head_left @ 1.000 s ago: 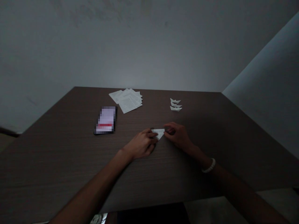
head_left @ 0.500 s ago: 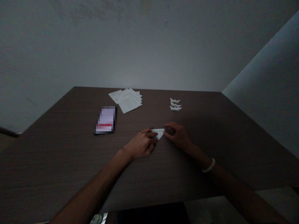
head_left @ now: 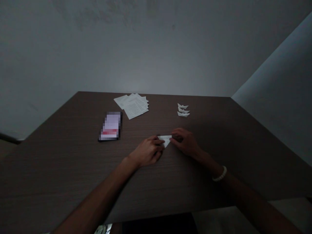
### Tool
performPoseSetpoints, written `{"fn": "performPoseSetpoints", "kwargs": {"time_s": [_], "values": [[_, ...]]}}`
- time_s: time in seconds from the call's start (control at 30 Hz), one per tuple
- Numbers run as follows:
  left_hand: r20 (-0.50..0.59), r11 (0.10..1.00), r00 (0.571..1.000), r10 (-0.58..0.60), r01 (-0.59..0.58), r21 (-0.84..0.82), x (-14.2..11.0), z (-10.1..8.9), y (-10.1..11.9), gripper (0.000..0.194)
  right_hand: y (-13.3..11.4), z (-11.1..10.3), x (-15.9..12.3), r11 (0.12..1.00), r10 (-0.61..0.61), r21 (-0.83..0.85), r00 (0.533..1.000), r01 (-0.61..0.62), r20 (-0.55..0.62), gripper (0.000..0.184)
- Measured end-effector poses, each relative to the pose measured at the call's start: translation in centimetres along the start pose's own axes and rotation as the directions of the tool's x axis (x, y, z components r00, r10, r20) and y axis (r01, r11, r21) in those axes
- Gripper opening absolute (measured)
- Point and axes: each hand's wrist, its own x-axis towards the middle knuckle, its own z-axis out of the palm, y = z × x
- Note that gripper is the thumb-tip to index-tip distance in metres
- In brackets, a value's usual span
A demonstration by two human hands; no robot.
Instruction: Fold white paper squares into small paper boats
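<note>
The paper triangle lies flat on the dark wood counter, its point aimed toward six o'clock. The left hand comes in from about seven o'clock, its fingers curled narrowly over the triangle's left corner. The right hand comes in from about three o'clock, its fingertips pinched narrowly on the right corner. Both hands seem to hold the paper against the counter, though the fingers hide how much of it they grip. A white bracelet circles the right wrist. Seen from the triangle, a phone with a pixelated screen lies at ten o'clock, a loose pile of printed sheets at eleven, and a small group of folded paper boats at one. For clean work here, even pressure from both hands and closely matched paper edges probably matter most, with any crease pressed firmly against the counter.
</note>
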Motion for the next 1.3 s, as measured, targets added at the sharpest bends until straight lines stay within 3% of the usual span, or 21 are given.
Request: {"fn": "performPoseSetpoints", "kwargs": {"time_s": [0.17,0.5,0.73,1.3], "values": [[-0.038,0.999,0.999,-0.014,0.013,-0.041,-0.1,0.1,-0.2,0.023,-0.4,0.3,0.2,0.994,-0.052,-0.095,0.996,0.058,0.071,0.020],[-0.197,0.965,0.949,-0.245,0.259,0.047,0.1,0.8,-0.8,0.026,-1.0,0.0,0.9,0.984,-0.113,-0.120,0.981,0.132,0.156,0.018],[-0.219,0.948,0.925,-0.309,0.319,0.010,0.1,1.2,-1.1,0.030,-1.2,0.0,1.9,0.979,-0.122,-0.130,0.957,0.160,0.262,0.034],[-0.202,0.912,0.890,-0.409,0.406,-0.056,0.3,1.3,-1.1,0.033,-1.2,0.2,3.2,0.967,-0.041,-0.219,0.926,0.131,0.376,0.041]]}}
